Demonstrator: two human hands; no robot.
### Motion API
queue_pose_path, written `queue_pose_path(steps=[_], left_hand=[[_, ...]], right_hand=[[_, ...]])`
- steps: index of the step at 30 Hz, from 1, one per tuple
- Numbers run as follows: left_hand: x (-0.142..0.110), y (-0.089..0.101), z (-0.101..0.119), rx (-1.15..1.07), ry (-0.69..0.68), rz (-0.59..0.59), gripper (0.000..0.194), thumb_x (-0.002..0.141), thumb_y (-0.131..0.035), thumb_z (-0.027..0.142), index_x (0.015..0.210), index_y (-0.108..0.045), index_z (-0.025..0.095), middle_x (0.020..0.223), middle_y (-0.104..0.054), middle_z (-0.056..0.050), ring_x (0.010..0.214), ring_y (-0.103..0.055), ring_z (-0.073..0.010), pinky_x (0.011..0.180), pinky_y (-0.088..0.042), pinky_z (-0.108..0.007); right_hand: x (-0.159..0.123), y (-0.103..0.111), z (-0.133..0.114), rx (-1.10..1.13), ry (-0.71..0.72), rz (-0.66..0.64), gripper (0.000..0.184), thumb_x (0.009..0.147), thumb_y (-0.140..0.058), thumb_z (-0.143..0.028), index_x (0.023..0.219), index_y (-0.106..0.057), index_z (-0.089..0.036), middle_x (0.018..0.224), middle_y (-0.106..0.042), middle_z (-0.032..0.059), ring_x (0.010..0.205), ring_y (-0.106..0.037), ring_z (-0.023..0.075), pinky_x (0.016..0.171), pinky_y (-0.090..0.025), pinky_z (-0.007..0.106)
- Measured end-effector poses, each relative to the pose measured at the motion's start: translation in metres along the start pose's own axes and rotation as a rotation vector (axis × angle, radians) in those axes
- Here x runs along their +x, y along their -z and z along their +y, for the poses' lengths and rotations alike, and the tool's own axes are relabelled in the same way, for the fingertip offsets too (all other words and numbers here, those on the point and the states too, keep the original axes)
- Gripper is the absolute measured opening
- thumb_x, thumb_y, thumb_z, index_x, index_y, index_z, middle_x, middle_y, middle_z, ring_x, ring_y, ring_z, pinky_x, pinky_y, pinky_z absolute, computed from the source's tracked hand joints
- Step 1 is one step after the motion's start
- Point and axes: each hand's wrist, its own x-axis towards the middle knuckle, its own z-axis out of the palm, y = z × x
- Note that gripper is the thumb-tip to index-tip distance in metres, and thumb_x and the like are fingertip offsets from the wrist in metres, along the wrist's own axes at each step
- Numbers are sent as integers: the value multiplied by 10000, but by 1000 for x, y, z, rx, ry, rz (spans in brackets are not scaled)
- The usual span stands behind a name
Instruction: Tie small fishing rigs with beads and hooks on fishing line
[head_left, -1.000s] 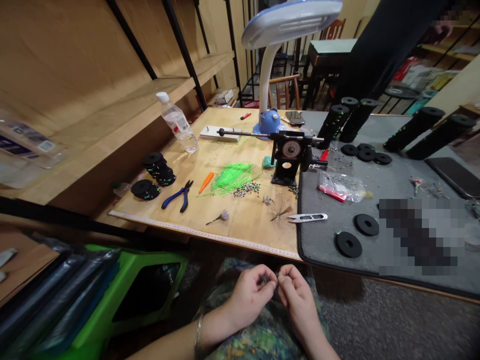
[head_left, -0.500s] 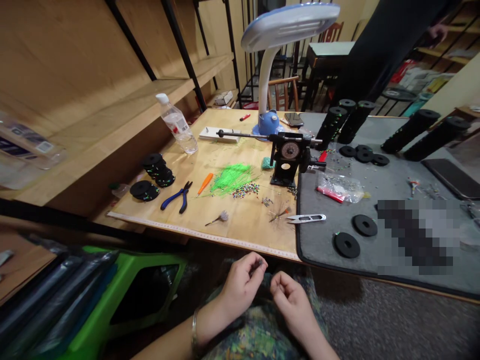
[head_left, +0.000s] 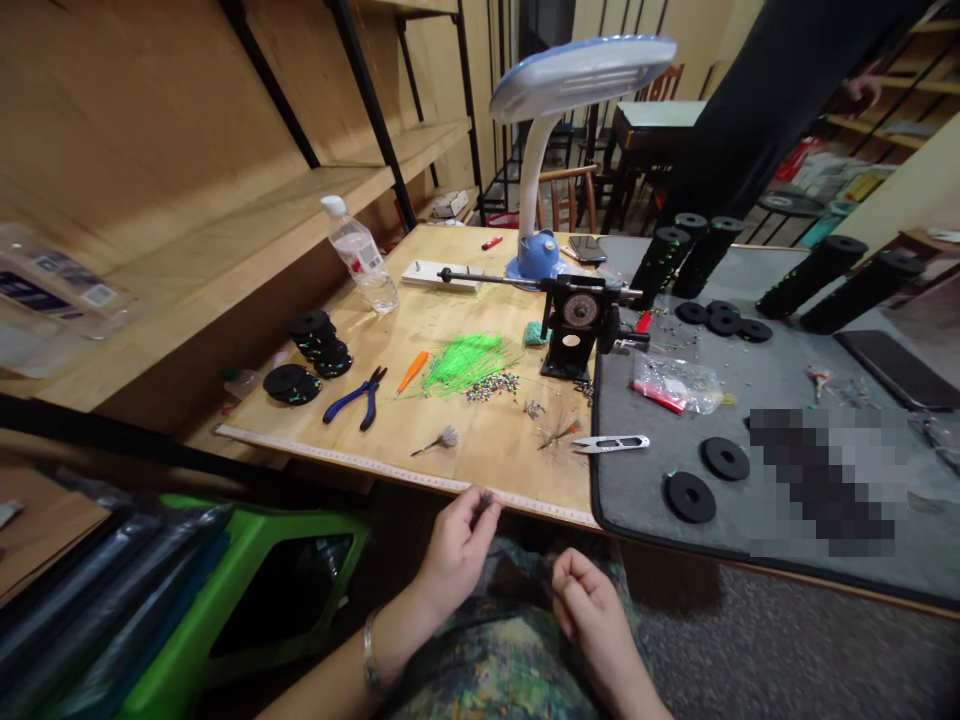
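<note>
My left hand (head_left: 459,548) is closed in a pinch at the table's front edge, with something small and dark at its fingertips that I cannot make out. Lower and to the right, over my lap, my right hand (head_left: 592,608) is also closed; whatever its fingers hold is hidden. On the table beyond lie a small grey feathery tuft on a thin stem (head_left: 444,440), a pile of bright green strands (head_left: 466,360), multicoloured beads (head_left: 495,386), an orange-handled tool (head_left: 412,372) and blue-handled pliers (head_left: 355,399). Silver thread snips (head_left: 611,443) rest partly on the grey mat (head_left: 637,510).
A black winding device with a dial and long rod (head_left: 574,325) stands before a blue-and-white desk lamp (head_left: 536,255). A water bottle (head_left: 360,262) stands to the left. Black foam spools (head_left: 311,335) are stacked left; more (head_left: 690,497) lie on the mat. Another person stands behind.
My hands have moved apart: the left has gone leftward and slightly up towards the table edge, the right slightly to the right. Both stay closed. The view has shifted a little.
</note>
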Motion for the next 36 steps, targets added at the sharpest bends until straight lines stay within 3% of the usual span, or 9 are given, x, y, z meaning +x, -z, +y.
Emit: queue_pose_path(steps=[4, 8, 13, 18, 21, 23, 25, 30, 36], left_hand=[[-1, 6, 1, -180, 121, -180, 332, 844, -562, 433, 989, -616, 139, 816, -608, -28, 481, -439, -66, 477, -351, -206], [-7, 8, 6, -109, 108, -331, 267, 861, -540, 360, 932, -672, 138, 736, -622, -29, 533, -475, -93, 528, -376, -221], [-11, 2, 13, 59, -5, -406, 214, 758, -663, 240, 946, -728, 160, 600, -561, 23, 529, -434, -99, 525, -337, -218], [-11, -7, 15, 57, 10, -358, 199, 802, -621, 286, 710, -712, 135, 664, -665, -41, 626, -546, -143, 601, -404, -241], [-12, -9, 16, 31, 67, -328, 220, 806, -612, 305, 693, -677, 129, 652, -670, -43, 625, -562, -152, 601, -422, -242], [-14, -8, 17, 44, 58, -315, 217, 810, -606, 298, 682, -659, 131, 662, -671, -42, 640, -572, -157, 612, -428, -241], [-15, -8, 19, 88, 23, -301, 206, 810, -600, 278, 668, -645, 135, 664, -665, -37, 642, -569, -154, 614, -421, -237], [-17, -9, 22, 183, 18, -293, 209, 814, -579, 255, 641, -603, 140, 611, -592, -9, 590, -508, -133, 570, -370, -234], [-18, -7, 10, -159, 220, -345, 158, 780, -604, 286, 856, -532, 167, 673, -523, 30, 605, -463, -108, 554, -354, -214]], right_hand=[[-2, 0, -4, 86, -37, -3, 247, 751, -599, -395, 650, -473, -209, 381, -347, -121, 364, -183, 54, 395, -118, 185], [-3, -2, -8, 139, -56, -32, 229, 750, -598, -370, 649, -480, -202, 380, -326, -130, 366, -150, 49, 393, -84, 194], [-4, -4, -11, 193, -99, -82, 213, 732, -602, -347, 635, -484, -199, 365, -299, -137, 362, -125, 47, 389, -76, 192], [-4, -4, -11, 144, -109, -107, 225, 738, -619, -348, 636, -491, -194, 372, -333, -132, 341, -165, 38, 373, -105, 172], [-4, -1, -14, -10, -45, -115, 196, 776, -630, -366, 734, -573, -183, 491, -577, -34, 398, -435, 87, 374, -243, 167], [-5, 0, -20, -152, 95, -85, 203, 783, -664, -329, 921, -643, -181, 806, -722, 68, 690, -638, 177, 520, -434, 214], [-6, -1, -26, -267, 222, -69, 347, 785, -686, -291, 1116, -631, -205, 1045, -708, 97, 945, -643, 235, 727, -491, 280], [-7, -6, -27, -366, 215, -192, 257, 870, -591, -314, 1096, -626, -196, 626, -651, -13, 584, -602, 160, 588, -454, 250], [0, -4, -8, -298, 141, -101, 308, 850, -597, -462, 729, -580, -179, 460, -501, -65, 420, -417, 88, 462, -315, 209]])
